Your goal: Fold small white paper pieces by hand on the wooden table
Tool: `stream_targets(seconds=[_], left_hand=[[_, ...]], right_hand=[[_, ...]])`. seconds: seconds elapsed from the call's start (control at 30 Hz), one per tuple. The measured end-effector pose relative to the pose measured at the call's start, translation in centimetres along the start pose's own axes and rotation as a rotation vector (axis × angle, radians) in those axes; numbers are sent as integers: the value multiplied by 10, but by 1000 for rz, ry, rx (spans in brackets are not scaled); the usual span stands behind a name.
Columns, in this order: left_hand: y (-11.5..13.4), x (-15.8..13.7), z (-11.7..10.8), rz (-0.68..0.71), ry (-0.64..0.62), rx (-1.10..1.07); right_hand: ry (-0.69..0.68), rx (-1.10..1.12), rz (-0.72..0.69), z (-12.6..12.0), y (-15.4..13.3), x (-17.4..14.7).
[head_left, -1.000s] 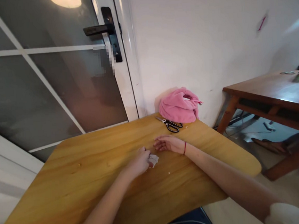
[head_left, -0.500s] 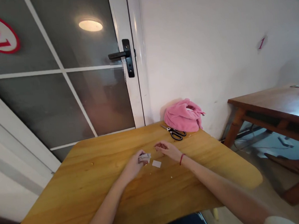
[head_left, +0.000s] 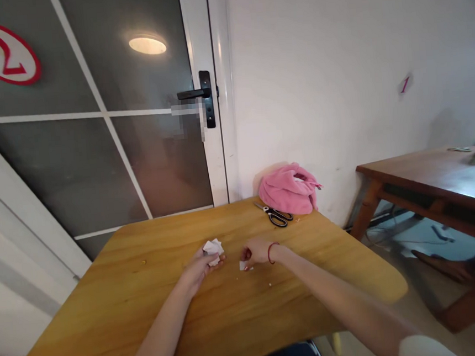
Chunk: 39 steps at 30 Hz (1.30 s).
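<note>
My left hand (head_left: pixel 200 265) is closed around a loose bunch of small white paper pieces (head_left: pixel 213 247), which fan out above the fingertips. To its right, low over the table, my right hand (head_left: pixel 257 252) has its fingers curled down onto a small white paper slip (head_left: pixel 242 265). The thumb and fingers cover part of that slip, and its visible edge lies against the tabletop. A red band (head_left: pixel 272 252) circles the right wrist.
The wooden table (head_left: pixel 157 301) carries black-handled scissors (head_left: pixel 277 216) beside a pink plush bag (head_left: pixel 287 189) at the far edge. Tiny crumbs dot the surface. A door (head_left: pixel 165 162) and wall stand behind. Another wooden table (head_left: pixel 411 168) is at the right, with a person's foot (head_left: pixel 445 267) below.
My right hand has come down and left onto the paper slip on the table. My left hand, still with the paper bunch, has shifted left and turned, showing more of the paper.
</note>
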State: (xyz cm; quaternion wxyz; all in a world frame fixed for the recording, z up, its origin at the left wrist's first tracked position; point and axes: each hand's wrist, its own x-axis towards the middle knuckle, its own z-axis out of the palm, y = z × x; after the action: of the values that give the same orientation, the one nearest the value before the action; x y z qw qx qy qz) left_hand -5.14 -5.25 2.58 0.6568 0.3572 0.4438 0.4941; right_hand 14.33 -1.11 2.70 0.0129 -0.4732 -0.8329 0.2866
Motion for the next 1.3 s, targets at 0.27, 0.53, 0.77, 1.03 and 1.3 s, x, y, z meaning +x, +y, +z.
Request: stream_targets(seconds=[0.27,0.53,0.77,1.03,1.3], left_hand=[[-5,11,-6,-65,3,-94],[-5,11,-5,-83,15,-149],[-12,12,-1,-6,-22,-90],[-9,1,15,-31,-157,-172],[-17,-2,17,32,-243,-73]], right_hand=[[16,56,-38,0,-5,-2],[-38,3,6,-3,-9,1],[77,411,-137,-11,-4,1],[296,601,-295,4,-25,10],[443,437,-320,8,-28,14]])
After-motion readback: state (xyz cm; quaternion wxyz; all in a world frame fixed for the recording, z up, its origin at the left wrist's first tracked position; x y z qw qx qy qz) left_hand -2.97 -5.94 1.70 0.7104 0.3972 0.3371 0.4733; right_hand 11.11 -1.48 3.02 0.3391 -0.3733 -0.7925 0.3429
